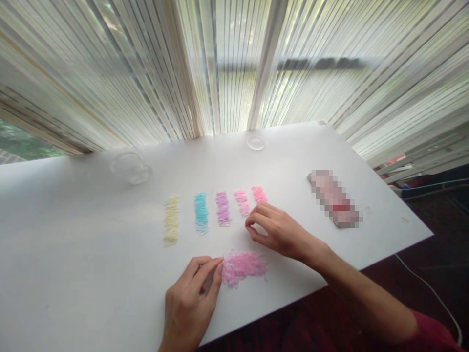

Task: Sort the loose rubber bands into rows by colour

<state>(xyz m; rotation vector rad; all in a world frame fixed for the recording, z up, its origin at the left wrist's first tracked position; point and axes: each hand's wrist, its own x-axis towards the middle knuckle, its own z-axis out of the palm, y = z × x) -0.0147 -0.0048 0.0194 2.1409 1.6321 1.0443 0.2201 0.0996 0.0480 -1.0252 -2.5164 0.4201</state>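
Pinching at edge of pink-purple pile on desk, left hand nearly closed; curling right hand near colour-sorted rows, apparently spaced against mixing. Cannot tell grip contents.

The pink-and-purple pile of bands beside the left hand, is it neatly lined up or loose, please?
Loose: the pink-and-purple pile lies jumbled with ragged edges, unlike the tidy yellow column.
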